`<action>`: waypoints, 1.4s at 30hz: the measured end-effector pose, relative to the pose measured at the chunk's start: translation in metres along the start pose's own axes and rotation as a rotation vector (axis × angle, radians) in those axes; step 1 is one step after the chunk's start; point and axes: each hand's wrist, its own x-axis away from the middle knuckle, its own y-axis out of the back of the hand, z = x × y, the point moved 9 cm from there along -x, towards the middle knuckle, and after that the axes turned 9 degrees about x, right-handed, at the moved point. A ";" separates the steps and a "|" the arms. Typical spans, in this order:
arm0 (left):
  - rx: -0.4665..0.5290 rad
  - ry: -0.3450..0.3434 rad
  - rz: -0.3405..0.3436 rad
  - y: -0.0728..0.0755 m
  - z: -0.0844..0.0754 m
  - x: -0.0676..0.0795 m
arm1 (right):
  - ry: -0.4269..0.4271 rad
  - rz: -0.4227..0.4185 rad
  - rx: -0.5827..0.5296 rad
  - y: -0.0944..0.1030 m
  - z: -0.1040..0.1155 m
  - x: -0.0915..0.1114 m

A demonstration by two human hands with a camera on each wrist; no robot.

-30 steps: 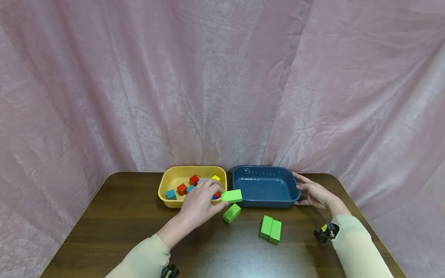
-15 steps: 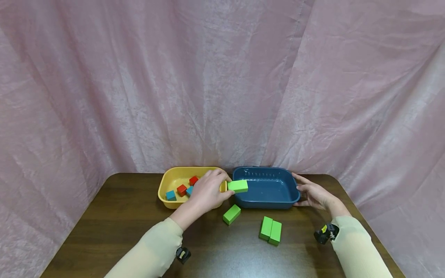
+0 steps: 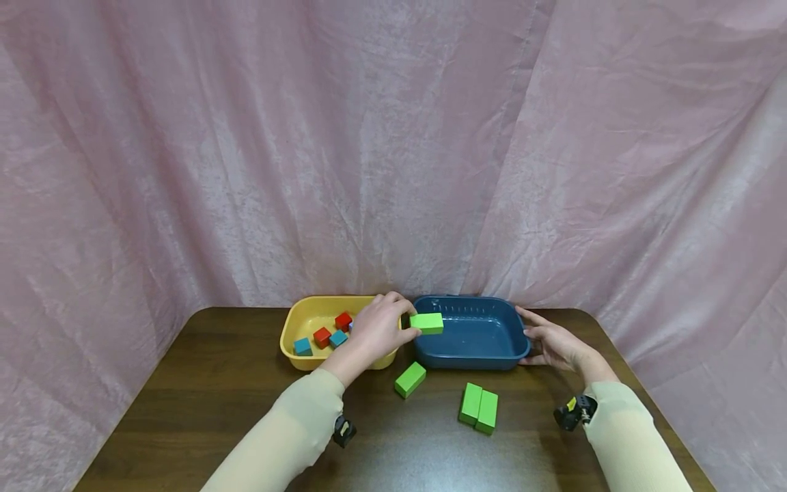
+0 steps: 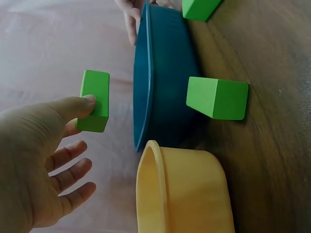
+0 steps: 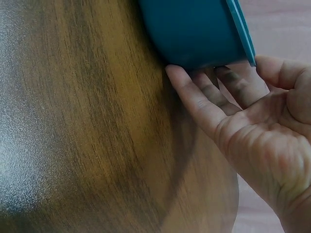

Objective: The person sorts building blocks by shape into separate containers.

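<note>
My left hand (image 3: 382,324) pinches a green block (image 3: 427,323) between thumb and forefinger, its other fingers spread free in the left wrist view. The block hangs over the left end of the blue bin (image 3: 470,360). My right hand (image 3: 556,347) touches the bin's right end with extended fingertips, as the right wrist view also shows. Left of the blue bin stands a yellow bin (image 3: 295,359) holding red and blue cubes; my left hand hides part of its inside. One green block (image 3: 410,380) lies in front of the gap between the bins.
Two more green blocks (image 3: 478,408) lie side by side on the dark wooden table (image 3: 203,403), in front of the blue bin. A pink curtain (image 3: 393,150) hangs behind the table's far edge.
My left hand has carried the green block rightward and up, from the yellow bin's front right corner to over the blue bin's left end. My right hand has stayed at the blue bin.
</note>
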 end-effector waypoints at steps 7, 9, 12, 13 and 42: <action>0.002 0.016 0.042 -0.009 0.002 -0.012 | -0.008 -0.010 -0.005 0.005 -0.002 -0.003; 0.000 0.018 0.053 -0.011 0.002 -0.014 | -0.005 -0.006 -0.005 0.004 -0.003 -0.004; -0.017 0.026 0.072 -0.016 0.002 -0.018 | 0.003 -0.004 0.002 0.003 -0.002 -0.004; -0.025 0.028 0.078 -0.018 0.002 -0.018 | 0.004 -0.004 0.005 0.003 -0.002 -0.004; -0.077 0.036 0.128 -0.045 -0.004 -0.022 | 0.011 0.000 0.011 -0.001 0.004 -0.002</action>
